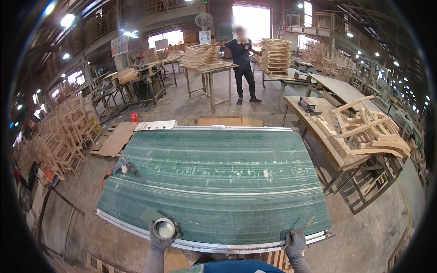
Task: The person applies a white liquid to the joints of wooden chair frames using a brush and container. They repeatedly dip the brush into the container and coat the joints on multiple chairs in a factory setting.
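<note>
My left hand (158, 242), in a grey glove, is wrapped around a round cup (164, 229) with pale, whitish contents at the near left edge of the green table (218, 200). Beside the cup lies a flat grey-green piece (151, 215). At the near right edge, my right hand (296, 241), also gloved in grey, is closed on a thin stick (310, 221) that points up and to the right. Whether the stick has a brush tip is too small to tell. A handheld power tool (129, 165) rests on the table's left side.
A side table (325, 136) at right bears loose wooden chair parts (368, 127) and a dark box-like device (307, 105). Wooden frames (63, 141) crowd the left. A person (243, 59) stands at the back between stacked wooden pieces (200, 55) and a taller stack (276, 57).
</note>
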Motion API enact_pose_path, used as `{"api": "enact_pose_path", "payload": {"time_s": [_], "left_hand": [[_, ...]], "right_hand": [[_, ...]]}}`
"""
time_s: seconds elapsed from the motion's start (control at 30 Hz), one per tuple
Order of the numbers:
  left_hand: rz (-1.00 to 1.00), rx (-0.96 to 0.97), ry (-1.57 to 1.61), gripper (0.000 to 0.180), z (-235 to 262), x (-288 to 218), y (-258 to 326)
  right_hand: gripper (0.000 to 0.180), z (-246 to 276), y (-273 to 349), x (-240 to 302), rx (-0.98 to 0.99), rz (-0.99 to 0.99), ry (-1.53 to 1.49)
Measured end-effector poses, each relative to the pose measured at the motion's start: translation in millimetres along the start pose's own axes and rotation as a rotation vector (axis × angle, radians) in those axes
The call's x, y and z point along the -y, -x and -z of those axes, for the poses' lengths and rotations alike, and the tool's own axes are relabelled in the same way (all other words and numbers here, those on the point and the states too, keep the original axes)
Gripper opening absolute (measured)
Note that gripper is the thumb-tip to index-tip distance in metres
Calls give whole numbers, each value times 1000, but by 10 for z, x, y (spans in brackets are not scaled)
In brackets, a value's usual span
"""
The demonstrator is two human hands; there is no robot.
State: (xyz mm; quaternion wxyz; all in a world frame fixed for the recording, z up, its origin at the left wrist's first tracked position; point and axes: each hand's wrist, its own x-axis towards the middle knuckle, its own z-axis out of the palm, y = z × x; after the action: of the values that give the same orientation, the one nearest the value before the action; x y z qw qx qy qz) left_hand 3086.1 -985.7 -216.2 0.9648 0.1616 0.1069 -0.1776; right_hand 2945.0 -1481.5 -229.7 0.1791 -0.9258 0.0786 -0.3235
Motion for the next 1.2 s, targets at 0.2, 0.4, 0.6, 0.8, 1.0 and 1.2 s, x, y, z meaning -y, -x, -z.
{"api": "enact_pose_path", "payload": {"time_s": [0.2,0.4,0.6,0.8,1.0,1.2], "left_hand": [[7,18,6,75,3,-2,-14],[-14,23,-50,76,16,-6,-6],[11,63,-38,76,5,-15,-27],[-4,63,-39,74,14,-19,3],[13,39,-24,72,57,-63,-14],[18,115,7,74,1,-51,-11]], "right_hand": [[17,-16,10,2,0,-1,29],[15,-38,12,4,-26,1,46],[15,-44,24,0,-32,4,59],[19,-67,29,-13,-9,-6,36],[21,-85,78,-2,26,-17,60],[14,-110,86,22,-11,13,30]]}}
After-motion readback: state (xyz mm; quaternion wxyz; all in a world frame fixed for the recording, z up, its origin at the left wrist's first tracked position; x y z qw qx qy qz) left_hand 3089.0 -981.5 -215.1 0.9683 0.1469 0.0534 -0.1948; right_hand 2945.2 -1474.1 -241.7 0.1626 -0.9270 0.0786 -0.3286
